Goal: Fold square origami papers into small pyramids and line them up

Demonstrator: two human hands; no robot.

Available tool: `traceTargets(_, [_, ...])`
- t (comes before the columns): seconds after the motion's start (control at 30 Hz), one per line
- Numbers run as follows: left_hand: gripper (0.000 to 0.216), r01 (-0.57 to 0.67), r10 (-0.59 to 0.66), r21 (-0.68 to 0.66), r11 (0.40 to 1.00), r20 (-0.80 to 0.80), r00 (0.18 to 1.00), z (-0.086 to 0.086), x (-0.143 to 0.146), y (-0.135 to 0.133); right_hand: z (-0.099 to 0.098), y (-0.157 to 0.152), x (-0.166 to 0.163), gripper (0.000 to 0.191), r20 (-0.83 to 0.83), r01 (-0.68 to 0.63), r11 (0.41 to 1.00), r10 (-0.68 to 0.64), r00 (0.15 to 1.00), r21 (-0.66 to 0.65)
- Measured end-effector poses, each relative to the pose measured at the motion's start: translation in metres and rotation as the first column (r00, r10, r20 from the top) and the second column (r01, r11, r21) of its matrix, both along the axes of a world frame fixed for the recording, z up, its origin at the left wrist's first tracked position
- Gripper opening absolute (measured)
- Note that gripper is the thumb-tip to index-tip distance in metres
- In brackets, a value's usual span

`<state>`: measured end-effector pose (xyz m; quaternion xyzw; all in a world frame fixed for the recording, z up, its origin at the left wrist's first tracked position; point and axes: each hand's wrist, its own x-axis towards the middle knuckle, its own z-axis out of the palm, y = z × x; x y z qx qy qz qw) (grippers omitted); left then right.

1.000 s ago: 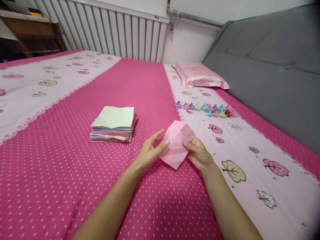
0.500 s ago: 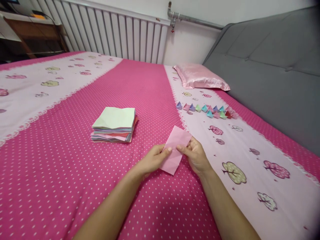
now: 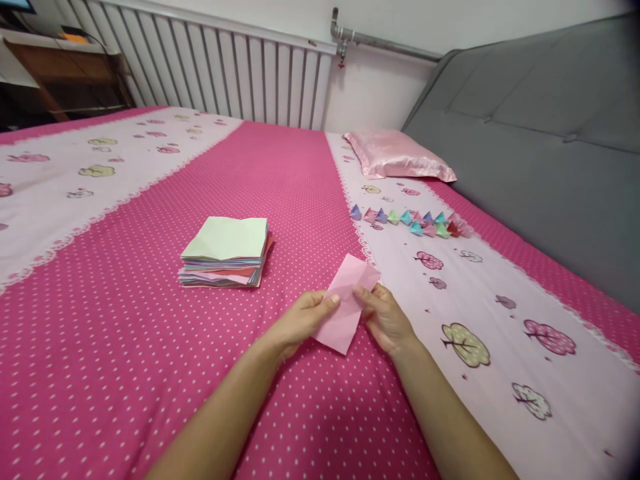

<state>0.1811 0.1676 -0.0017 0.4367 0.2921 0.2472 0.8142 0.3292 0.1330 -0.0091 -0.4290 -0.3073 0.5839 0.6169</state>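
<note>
A pink sheet of paper [image 3: 345, 320], folded to an oblong, is held tilted between both hands above the bed. My left hand [image 3: 304, 319] pinches its left edge, thumb on top and fingers hidden beneath. On the right side, my right hand [image 3: 383, 317] grips the same paper with its thumb lying on the upper face. To the left sits a stack of coloured square papers [image 3: 225, 253], a pale green sheet uppermost. Small folded paper pieces [image 3: 405, 219] in several colours stand in two rows beyond my right hand.
The bed [image 3: 285, 180] has a pink dotted and white tree-patterned cover. A pink satin pillow [image 3: 400, 155] lies at the far right, against a grey padded headboard [image 3: 540, 153]. Behind the bed are a white radiator [image 3: 240, 67] and a pipe [image 3: 385, 43].
The pink paper's lower end has swung slightly left, and my right thumb sits a little higher on it. Both hands keep hold. The whole view has shifted slightly.
</note>
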Motion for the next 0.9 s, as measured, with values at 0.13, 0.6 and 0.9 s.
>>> traceTargets(0.13, [0.037, 0.042, -0.042, -0.008, 0.999, -0.004, 0.999, -0.0011, -0.0002, -0.0006, -0.0030, 0.0021, 0.0005, 0.023, -0.031, 0.093, 0.995, -0.094, 0.995, -0.031])
traceTargets(0.6, [0.033, 0.167, -0.165, 0.010, 0.986, -0.077, 0.983, -0.0017, -0.0032, -0.0010, -0.0017, 0.0026, 0.0017, 0.020, 0.049, 0.318, 0.948, -0.319, 0.947, 0.029])
traceTargets(0.9, [0.034, 0.065, -0.077, -0.107, 0.992, -0.112, 0.991, 0.0022, -0.0035, -0.0009, -0.0023, 0.0005, 0.0006, 0.021, 0.092, 0.243, 0.970, -0.243, 0.966, 0.012])
